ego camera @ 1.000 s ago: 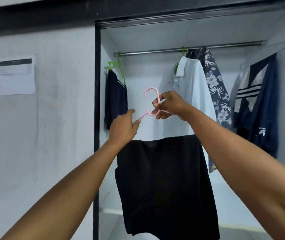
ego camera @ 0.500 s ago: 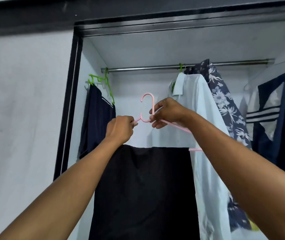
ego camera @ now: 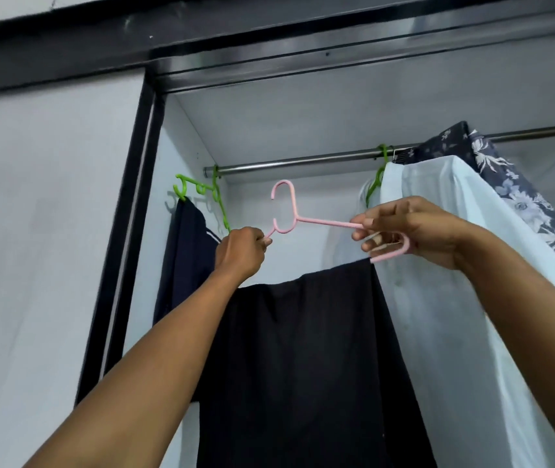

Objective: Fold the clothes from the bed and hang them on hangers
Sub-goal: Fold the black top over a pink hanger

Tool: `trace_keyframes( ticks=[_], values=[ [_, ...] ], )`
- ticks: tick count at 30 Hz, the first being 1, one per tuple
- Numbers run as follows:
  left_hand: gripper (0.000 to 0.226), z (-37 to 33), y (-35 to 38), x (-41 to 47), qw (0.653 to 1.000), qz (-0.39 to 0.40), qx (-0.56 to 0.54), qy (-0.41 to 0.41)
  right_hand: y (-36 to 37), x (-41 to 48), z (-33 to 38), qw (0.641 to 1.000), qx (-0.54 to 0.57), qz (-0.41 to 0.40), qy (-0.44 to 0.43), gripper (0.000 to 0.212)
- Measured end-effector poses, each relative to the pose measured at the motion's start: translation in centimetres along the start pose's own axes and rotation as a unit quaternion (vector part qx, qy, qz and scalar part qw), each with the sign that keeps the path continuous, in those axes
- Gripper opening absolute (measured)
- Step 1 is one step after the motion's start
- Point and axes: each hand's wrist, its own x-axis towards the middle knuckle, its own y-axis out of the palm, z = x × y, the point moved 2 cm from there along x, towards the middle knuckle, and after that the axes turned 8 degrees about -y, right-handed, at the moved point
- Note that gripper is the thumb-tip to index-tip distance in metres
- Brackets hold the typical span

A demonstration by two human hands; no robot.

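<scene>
A pink hanger (ego camera: pixel 323 221), hook upright, carries a folded black garment (ego camera: pixel 303 349) hanging straight down.

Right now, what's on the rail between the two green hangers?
Nothing: in the head view the rail is bare between the left green hanger and the right green hanger. The pink hanger sits below it, not hooked on.

A home bedroom wardrobe: clothes rail (ego camera: pixel 303 162) hung with shirts (ego camera: pixel 454 265).
</scene>
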Motion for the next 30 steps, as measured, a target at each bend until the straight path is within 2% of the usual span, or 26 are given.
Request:
trace_keyframes(
  ticks=[3, 5, 10, 14, 19, 30],
  values=[
    [0.036, 0.2, 1.9, 2.5, 1.0, 0.012, -0.021, -0.012, 1.0, 2.0, -1.4, 0.995, 0.05, -0.081, -0.023, 0.017],
    [0.032, 0.2, 3.0, 3.8, 0.999, 0.025, -0.039, -0.023, 1.8, 3.5, -1.8, 0.995, 0.051, -0.086, -0.028, 0.016],
    [0.027, -0.5, 4.6, 6.6, 0.993, 0.044, -0.102, -0.046, 2.1, 7.3, -1.4, 0.986, -0.08, -0.129, -0.064, 0.013],
    [0.011, -1.8, 4.8, 8.7, 0.986, 0.057, -0.148, -0.046, 1.8, 10.1, -0.3, 0.973, -0.154, -0.137, -0.107, 0.015],
    [0.041, -2.0, 3.2, 9.1, 0.989, -0.008, -0.136, -0.053, 2.0, 13.7, 1.2, 0.956, -0.206, -0.168, -0.121, 0.022],
    [0.047, 0.2, 2.9, 8.7, 0.994, 0.071, -0.082, -0.033, 5.7, 19.2, 3.1, 0.937, -0.238, -0.228, -0.118, 0.022]
  ],
)
